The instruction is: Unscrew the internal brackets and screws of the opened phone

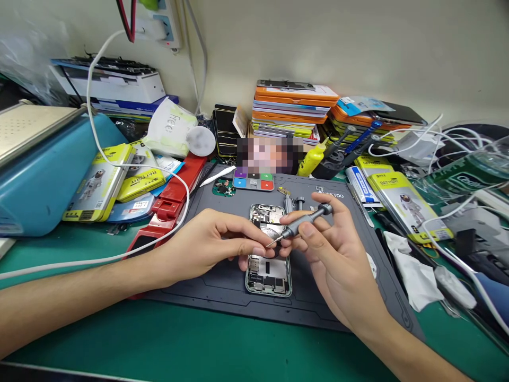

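Observation:
A grey precision screwdriver [298, 226] slants between my two hands above an opened phone [267, 281]. My right hand [338, 260] grips its handle between thumb and fingers, with the index finger up by the round end cap. The thin shaft points down and left to the fingertips of my left hand [214, 239]. Those fingertips are pinched together at the screwdriver's tip; anything tiny between them is hidden. The phone lies face open on the grey mat [222, 289], its inner boards and silver parts showing, its middle partly covered by my fingers.
Two more screwdrivers [288, 202] stand behind the phone. Farther back are a coloured-square plate [253, 182], a yellow bottle [311, 159] and stacked orange boxes [296, 98]. A red tool [173, 199] and white cable [186, 207] lie left; battery packs [409, 207] lie right.

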{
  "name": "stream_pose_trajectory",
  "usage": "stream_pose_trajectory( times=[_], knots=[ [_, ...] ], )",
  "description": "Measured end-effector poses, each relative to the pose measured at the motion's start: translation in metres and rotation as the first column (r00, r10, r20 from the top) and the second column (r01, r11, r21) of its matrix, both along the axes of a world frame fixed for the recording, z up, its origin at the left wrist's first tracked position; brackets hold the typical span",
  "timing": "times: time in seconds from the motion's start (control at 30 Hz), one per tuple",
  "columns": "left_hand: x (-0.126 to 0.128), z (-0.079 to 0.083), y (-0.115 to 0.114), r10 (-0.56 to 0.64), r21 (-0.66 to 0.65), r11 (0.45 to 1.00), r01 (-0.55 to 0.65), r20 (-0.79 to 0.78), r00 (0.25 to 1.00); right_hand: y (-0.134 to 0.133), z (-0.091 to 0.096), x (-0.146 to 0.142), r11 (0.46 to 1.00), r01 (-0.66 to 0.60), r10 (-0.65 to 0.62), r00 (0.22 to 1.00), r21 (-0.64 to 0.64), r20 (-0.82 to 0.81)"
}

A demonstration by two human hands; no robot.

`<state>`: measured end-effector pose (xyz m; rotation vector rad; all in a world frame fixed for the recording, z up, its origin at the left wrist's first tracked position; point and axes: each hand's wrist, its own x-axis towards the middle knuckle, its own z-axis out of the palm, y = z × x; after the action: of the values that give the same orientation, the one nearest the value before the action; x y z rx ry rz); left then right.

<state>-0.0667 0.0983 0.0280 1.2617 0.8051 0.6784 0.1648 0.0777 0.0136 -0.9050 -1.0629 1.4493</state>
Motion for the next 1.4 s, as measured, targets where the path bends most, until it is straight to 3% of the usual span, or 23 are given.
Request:
stream_pose_trajectory(
  times=[0.77,1.0,1.1,1.17,1.23,1.4],
  knots=[
    [0.0,-0.001,0.001,-0.023,0.052,0.998,0.031,-0.134,0.991,0.0,0.007,-0.004,0.995,-0.011,0.008,1.0,-0.097,-0.029],
    [-0.002,-0.001,0.005,0.029,0.172,0.984,0.042,-0.389,0.921,0.004,0.01,0.0,0.987,0.038,-0.046,0.998,-0.154,-0.046],
    [-0.002,-0.001,0.004,0.06,0.237,0.969,0.066,-0.488,0.871,0.006,0.011,0.003,0.996,0.071,-0.069,0.997,-0.061,0.041],
    [-0.002,-0.002,0.004,0.073,0.286,0.953,0.097,-0.529,0.846,0.006,0.013,0.004,0.988,0.12,-0.131,0.983,0.095,0.125],
    [-0.002,-0.003,0.003,0.082,0.339,0.932,0.131,-0.547,0.833,0.001,0.013,0.004,0.95,0.173,-0.218,0.963,0.26,0.156],
    [-0.001,-0.005,0.002,0.073,0.397,0.889,0.229,-0.615,0.785,-0.02,0.002,0.01,0.86,0.08,-0.241,0.934,0.504,0.262]
  ],
)
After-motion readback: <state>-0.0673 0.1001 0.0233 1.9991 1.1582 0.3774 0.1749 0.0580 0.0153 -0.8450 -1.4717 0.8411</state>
